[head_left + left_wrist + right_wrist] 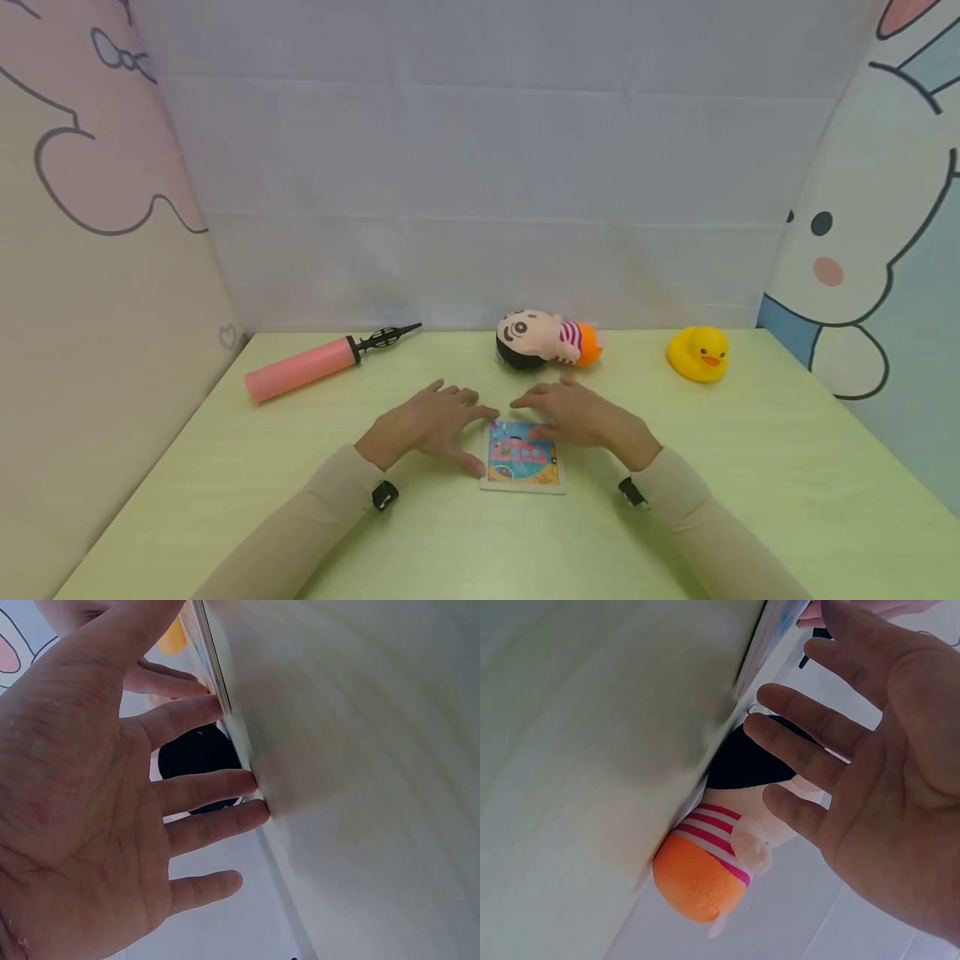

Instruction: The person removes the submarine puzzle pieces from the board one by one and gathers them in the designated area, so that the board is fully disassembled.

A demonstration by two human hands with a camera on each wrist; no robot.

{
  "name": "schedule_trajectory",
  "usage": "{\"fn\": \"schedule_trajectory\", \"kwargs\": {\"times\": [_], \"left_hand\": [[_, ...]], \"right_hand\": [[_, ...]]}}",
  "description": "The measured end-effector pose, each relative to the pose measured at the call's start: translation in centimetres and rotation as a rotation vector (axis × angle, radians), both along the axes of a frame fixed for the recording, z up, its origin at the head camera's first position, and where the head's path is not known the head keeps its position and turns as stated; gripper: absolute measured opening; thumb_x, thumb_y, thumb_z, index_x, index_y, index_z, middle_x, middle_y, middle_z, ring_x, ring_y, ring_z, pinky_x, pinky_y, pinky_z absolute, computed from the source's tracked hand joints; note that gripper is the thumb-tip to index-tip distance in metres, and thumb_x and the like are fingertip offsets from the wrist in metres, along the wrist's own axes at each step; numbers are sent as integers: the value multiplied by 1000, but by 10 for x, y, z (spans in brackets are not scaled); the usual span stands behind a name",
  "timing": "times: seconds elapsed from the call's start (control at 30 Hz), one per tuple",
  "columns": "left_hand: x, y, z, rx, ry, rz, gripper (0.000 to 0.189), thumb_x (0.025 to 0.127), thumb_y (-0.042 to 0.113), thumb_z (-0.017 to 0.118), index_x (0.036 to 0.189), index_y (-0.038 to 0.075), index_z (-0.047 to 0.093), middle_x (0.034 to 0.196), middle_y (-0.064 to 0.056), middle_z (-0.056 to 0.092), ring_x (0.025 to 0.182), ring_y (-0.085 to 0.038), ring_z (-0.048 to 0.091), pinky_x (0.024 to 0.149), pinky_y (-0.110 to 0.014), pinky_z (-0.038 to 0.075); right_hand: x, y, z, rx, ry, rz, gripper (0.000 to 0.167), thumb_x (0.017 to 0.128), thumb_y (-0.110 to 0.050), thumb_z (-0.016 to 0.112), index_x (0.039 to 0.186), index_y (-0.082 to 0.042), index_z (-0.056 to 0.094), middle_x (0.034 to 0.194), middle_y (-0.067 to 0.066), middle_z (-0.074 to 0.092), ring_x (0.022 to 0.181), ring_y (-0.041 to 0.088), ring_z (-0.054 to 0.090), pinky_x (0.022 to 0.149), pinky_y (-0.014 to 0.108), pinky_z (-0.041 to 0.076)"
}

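A thin square picture board (pixel 523 457) with a white border and a pink submarine on blue lies flat on the table in the head view. Beside its left edge is my left hand (pixel 438 421), fingers spread, the thumb and index finger close to the edge. In the left wrist view the fingertips of this left hand (pixel 90 795) meet the tabletop and the index tip is at the board's edge. My right hand (pixel 588 418) hovers over the board's upper right corner, thumb above the picture. The right wrist view shows that hand (pixel 900 765) with fingers extended, holding nothing.
Behind the hands lies a plush doll (pixel 531 335) with black hair, a striped top and orange bottoms. A pink hand pump (pixel 303 368) with a black nozzle is at back left, a yellow rubber duck (pixel 699 354) at back right. Fabric walls surround the pale green table (pixel 450 550).
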State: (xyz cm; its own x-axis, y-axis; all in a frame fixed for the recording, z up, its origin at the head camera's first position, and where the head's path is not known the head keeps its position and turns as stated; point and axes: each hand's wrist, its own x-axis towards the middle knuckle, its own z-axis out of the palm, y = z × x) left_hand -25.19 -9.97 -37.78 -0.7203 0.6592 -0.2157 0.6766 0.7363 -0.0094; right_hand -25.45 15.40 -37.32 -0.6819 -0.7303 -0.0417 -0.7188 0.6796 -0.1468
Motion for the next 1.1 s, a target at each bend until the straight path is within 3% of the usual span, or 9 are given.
{"fn": "schedule_trajectory", "kwargs": {"times": [0.47,0.87,1.0,1.1], "left_hand": [[3,4,5,-7,0,18,79,84,74,60,148,29,47,149,-9,47,135,-33,46,111,-59,29],[2,7,4,-54,0,33,81,84,76,59,150,31,45,151,-7,46,137,-31,45,112,-57,28],[3,9,7,-49,8,36,80,82,75,63,147,31,48,146,-8,50,131,-30,49,112,-55,30],[5,11,10,-62,23,35,79,80,75,65,143,30,51,134,-7,54,119,-26,54,103,-48,40]], "right_hand": [[3,-9,-1,-13,-10,63,33,94,-23,72,126,-19,69,125,9,65,113,27,60,101,52,41],[-3,-21,16,71,-141,49,29,96,-13,69,124,-18,71,118,6,66,106,25,61,96,44,48],[-9,-27,20,93,-183,45,26,96,-11,68,120,-18,72,107,2,66,97,20,58,93,41,48],[-11,-32,21,64,-206,52,23,95,-8,68,116,-15,74,98,2,66,89,18,57,88,38,49]]}}
